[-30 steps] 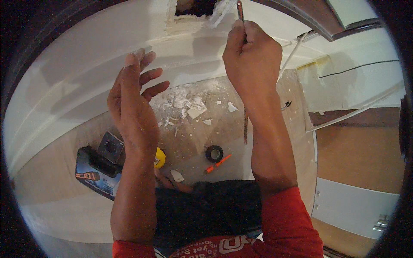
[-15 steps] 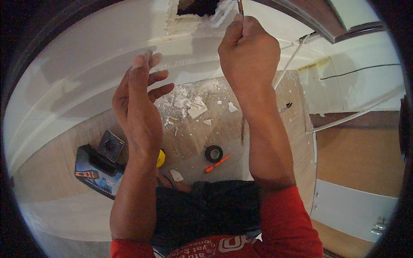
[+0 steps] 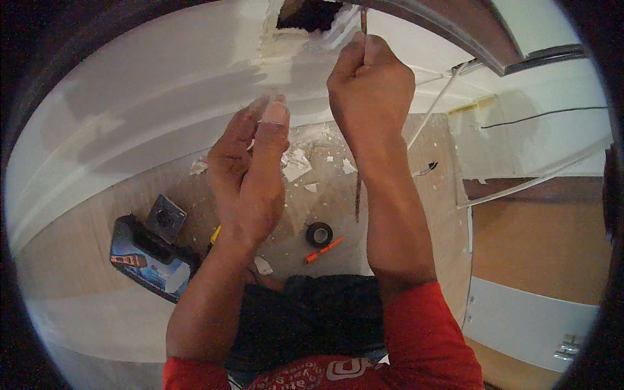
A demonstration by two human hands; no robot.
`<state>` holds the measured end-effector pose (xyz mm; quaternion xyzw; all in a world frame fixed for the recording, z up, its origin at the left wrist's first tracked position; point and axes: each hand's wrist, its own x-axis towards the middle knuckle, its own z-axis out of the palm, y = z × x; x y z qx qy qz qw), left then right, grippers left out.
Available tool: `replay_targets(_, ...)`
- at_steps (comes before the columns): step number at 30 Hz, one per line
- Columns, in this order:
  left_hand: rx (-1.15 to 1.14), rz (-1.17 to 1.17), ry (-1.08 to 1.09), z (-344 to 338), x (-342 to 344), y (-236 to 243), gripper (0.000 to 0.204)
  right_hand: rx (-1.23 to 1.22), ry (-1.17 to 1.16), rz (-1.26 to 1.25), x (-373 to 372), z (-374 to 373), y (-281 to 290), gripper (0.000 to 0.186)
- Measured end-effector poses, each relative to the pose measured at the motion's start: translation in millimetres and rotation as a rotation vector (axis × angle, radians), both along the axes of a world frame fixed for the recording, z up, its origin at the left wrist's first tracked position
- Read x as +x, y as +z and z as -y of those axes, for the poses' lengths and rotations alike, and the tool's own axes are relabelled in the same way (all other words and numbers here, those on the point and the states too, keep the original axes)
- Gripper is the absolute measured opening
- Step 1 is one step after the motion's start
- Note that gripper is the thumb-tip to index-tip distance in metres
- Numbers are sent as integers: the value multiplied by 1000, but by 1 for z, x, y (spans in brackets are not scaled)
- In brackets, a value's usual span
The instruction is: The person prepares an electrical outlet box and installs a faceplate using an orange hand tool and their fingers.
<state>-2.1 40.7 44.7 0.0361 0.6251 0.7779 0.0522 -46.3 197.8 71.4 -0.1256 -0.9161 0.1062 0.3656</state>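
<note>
The thin, dark reddish tool is up by the wall, just to the right of the broken-edged hole. Its visible end points away from the person, with its long axis nearly straight up the view and roughly in line with the right forearm. Whether that end touches the wall cannot be told.

The right hand is raised with its back to the camera and the arm reaching well forward. Its grip is closed in a fist around the tool, the thumb pressed along it. A narrow dark strip shows beside that forearm; whether it belongs to the tool is unclear.

The left hand is lifted below the hole, its fingers pointing up. Its grip is loosely cupped, with a slim gap between thumb and fingers and nothing visible inside.

On the floor, white rubble lies near the far edge, partly covered by the left hand. Nearer the person are a black tape roll and an orange screwdriver. Toward the floor's left edge lies a black-and-blue case beside a dark square piece. The left forearm hides most of a yellow object. A pale cable slants down right of the right hand.
</note>
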Motion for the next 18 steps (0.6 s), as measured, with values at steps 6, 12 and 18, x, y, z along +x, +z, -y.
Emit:
replay_targets(6,-26,7,-1,-3,1,3,53,-6,35,-53,-1,2,-5,20)
replay_targets(12,-20,19,-1,0,2,7,53,-105,57,59,9,2,-2,21)
replay_targets(18,2,6,22,0,2,6,53,-83,67,1,0,1,-4,22)
